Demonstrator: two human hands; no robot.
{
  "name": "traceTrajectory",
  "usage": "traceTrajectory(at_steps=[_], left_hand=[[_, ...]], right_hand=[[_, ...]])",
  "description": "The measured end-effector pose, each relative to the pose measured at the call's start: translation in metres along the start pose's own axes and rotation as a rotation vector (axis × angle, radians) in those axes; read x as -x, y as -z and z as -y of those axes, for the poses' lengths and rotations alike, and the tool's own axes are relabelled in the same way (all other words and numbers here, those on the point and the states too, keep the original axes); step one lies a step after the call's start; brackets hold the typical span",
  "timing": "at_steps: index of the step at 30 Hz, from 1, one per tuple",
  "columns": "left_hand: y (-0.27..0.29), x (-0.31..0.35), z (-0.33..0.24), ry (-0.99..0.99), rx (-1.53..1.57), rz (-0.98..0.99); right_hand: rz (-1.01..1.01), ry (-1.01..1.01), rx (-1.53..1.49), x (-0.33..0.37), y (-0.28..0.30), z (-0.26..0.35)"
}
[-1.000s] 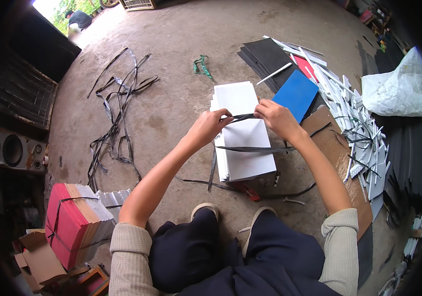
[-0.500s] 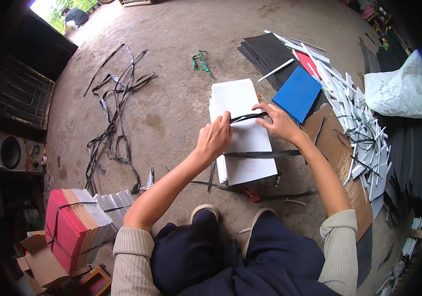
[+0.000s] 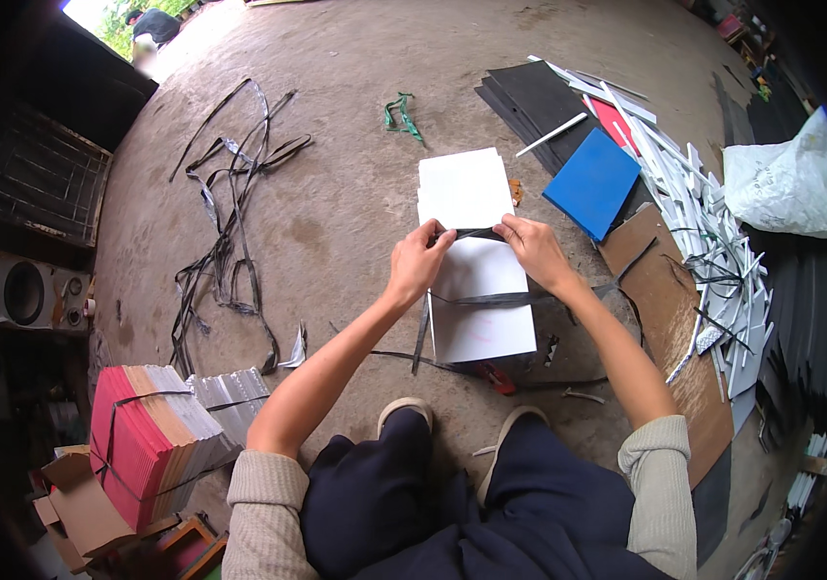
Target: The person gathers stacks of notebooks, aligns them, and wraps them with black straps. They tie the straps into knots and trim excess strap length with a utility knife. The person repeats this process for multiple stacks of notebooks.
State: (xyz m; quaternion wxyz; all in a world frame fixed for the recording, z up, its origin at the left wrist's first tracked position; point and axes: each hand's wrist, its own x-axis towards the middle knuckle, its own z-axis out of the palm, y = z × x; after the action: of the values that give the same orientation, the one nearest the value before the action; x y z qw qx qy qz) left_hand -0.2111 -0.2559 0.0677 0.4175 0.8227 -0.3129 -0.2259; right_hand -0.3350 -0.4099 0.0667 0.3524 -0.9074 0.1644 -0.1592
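Observation:
A stack of white sheets (image 3: 481,333) lies on the floor in front of my feet. A black strap (image 3: 474,232) crosses its middle, pulled between my two hands. My left hand (image 3: 417,259) is closed on the strap at the stack's left edge. At the right edge my right hand (image 3: 533,251) pinches the same strap, thumb and fingers together. Nearer to me, a second stretch of black strap (image 3: 491,301) runs across the sheets. A loose strap end hangs down by the stack's left side.
Tangled black straps (image 3: 230,232) lie to the left. A blue sheet (image 3: 594,184), black sheets (image 3: 534,101) and white offcut strips (image 3: 694,222) are at right, beside a white sack (image 3: 790,179). A tied red-and-white stack (image 3: 133,440) stands lower left, by a cardboard box (image 3: 85,507).
My hands have come closer together and now draw the strap flat across the stack. The right hand has closed from a more spread pose. The stack now shows a fold or bend under the strap.

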Motion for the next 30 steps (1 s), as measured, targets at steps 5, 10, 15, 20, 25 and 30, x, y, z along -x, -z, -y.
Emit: traceTrajectory(at_steps=[5,10,15,20,25,30], left_hand=[[0.016,-0.038,-0.017,-0.191,-0.075,0.02],[0.026,-0.084,-0.026,-0.326,-0.119,0.199],[0.031,-0.109,-0.016,-0.39,-0.137,0.322],[0.025,-0.118,-0.006,-0.354,-0.095,0.425],[0.01,-0.106,-0.001,-0.406,-0.175,0.26],[0.024,-0.051,0.006,-0.344,-0.221,-0.003]], right_hand=[[-0.189,-0.142,-0.086,-0.001,0.002,0.015],[-0.351,-0.266,-0.139,0.002,-0.006,0.029],[-0.354,-0.417,-0.338,0.001,-0.031,0.042],[-0.316,-0.545,-0.599,0.002,-0.057,0.043],[-0.051,-0.6,-0.747,0.007,-0.051,0.029],[0.063,-0.324,-0.166,0.016,-0.003,0.008]])
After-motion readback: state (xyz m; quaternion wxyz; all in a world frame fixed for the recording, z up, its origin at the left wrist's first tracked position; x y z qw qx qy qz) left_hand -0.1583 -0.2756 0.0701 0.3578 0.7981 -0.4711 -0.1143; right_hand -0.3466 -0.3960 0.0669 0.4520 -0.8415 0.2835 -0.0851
